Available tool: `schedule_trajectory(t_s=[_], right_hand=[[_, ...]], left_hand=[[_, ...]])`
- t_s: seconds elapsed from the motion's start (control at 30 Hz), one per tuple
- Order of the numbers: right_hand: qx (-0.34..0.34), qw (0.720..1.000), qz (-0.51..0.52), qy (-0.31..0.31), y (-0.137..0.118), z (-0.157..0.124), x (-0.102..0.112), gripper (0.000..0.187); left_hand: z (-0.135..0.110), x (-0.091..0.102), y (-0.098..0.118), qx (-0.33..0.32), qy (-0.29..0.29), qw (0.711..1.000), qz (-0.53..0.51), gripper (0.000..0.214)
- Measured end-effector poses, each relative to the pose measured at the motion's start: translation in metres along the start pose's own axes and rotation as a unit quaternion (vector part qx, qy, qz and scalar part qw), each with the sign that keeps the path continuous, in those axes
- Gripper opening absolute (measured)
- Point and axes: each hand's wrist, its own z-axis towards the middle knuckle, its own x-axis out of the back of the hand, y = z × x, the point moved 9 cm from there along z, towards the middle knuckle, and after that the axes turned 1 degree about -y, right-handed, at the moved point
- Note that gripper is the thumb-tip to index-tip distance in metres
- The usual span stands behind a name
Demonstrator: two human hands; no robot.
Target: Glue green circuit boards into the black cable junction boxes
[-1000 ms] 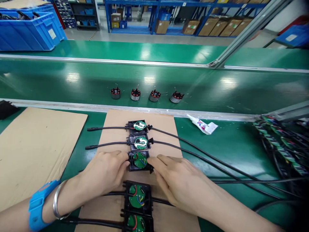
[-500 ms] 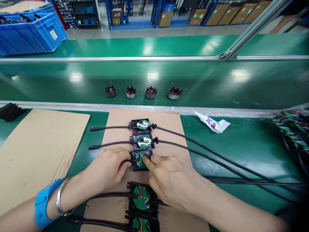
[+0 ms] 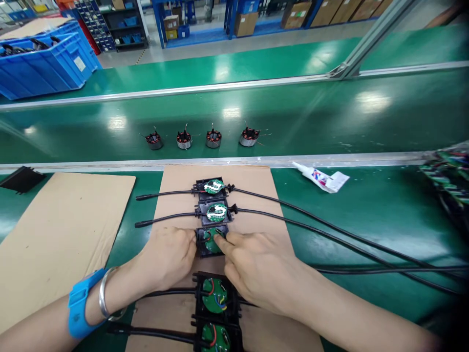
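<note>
Between my two hands sits a small black housing (image 3: 211, 254) with a round green circuit board (image 3: 211, 239) in it. My left hand (image 3: 172, 255) is closed at the housing's left side, knuckles up; what lies inside its fingers is hidden. With its index fingertip, my right hand (image 3: 256, 266) presses on the board's right part, while the other fingers curl along the housing's right side. Just beyond are two similar housings, their boards (image 3: 217, 212) (image 3: 213, 186) bearing white paste and black cables at both sides. Nearer me, larger-looking black housings (image 3: 216, 318) hold green boards with coloured wires.
Cardboard sheets (image 3: 69, 230) (image 3: 252, 183) cover parts of the green bench. Several copper-wound stators (image 3: 249, 137) stand behind a metal rail (image 3: 227, 162). A white tube (image 3: 322, 178) lies at right, by black cables (image 3: 330, 233) and a wire bundle (image 3: 445, 181). A blue crate (image 3: 47, 63) stands far left.
My left hand has turned knuckles-up, and its thumb no longer shows. My right index finger stays on the board. The camera view has tilted slightly.
</note>
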Motion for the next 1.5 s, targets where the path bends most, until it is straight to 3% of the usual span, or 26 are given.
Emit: schedule_trajectory(t_s=[0.1, 0.17, 0.27, 0.37, 0.43, 0.5, 0.67, 0.77, 1.03, 1.13, 1.23, 1.33, 1.5], right_hand=[[0.000, 1.000, 0.018, -0.006, 0.002, 0.000, -0.003, 0.029], [-0.003, 1.000, 0.023, -0.006, 0.001, -0.001, -0.005, 0.027], [-0.006, 1.000, 0.014, 0.010, -0.003, -0.004, -0.004, 0.026], [-0.012, 0.999, -0.009, 0.029, -0.009, -0.008, -0.003, 0.026], [-0.013, 0.999, -0.023, 0.036, -0.011, -0.010, -0.002, 0.027], [-0.008, 0.998, -0.030, 0.045, -0.013, -0.010, -0.002, 0.027], [0.004, 0.998, -0.023, 0.055, -0.012, -0.008, -0.004, 0.030], [0.001, 0.999, -0.007, 0.047, -0.011, -0.007, -0.003, 0.031], [-0.016, 0.996, 0.075, -0.034, 0.001, -0.017, -0.002, 0.036], [-0.040, 0.992, 0.110, -0.048, 0.009, -0.026, -0.003, 0.041], [-0.082, 0.990, 0.112, -0.039, 0.016, -0.033, -0.003, 0.026], [-0.079, 0.993, 0.085, -0.017, 0.013, -0.035, -0.005, 0.011], [-0.051, 0.996, 0.073, 0.027, 0.009, -0.028, -0.007, 0.021]], left_hand=[[0.000, -0.004, 0.018, -0.092, -0.007, 0.985, 0.145, 0.035], [0.003, -0.005, 0.025, -0.117, -0.014, 0.975, 0.190, 0.035], [0.008, 0.000, 0.026, -0.092, -0.005, 0.977, 0.191, 0.031], [-0.001, 0.013, 0.021, -0.019, 0.071, 0.984, 0.164, 0.028], [-0.016, 0.019, 0.022, 0.001, 0.133, 0.983, 0.129, 0.035], [-0.030, 0.013, 0.031, -0.023, 0.159, 0.980, 0.118, 0.050], [-0.035, -0.017, 0.050, -0.045, 0.106, 0.974, 0.197, 0.058], [-0.028, -0.020, 0.052, -0.029, 0.098, 0.971, 0.216, 0.058], [-0.022, 0.017, 0.030, -0.032, 0.095, 0.993, 0.064, 0.044], [-0.018, 0.029, 0.038, -0.115, 0.117, 0.986, 0.014, 0.027], [-0.014, 0.021, 0.045, -0.198, 0.093, 0.975, -0.032, 0.020], [-0.011, 0.014, 0.041, -0.200, 0.094, 0.974, -0.051, 0.022], [-0.014, 0.009, 0.038, -0.203, 0.100, 0.970, -0.091, 0.022]])
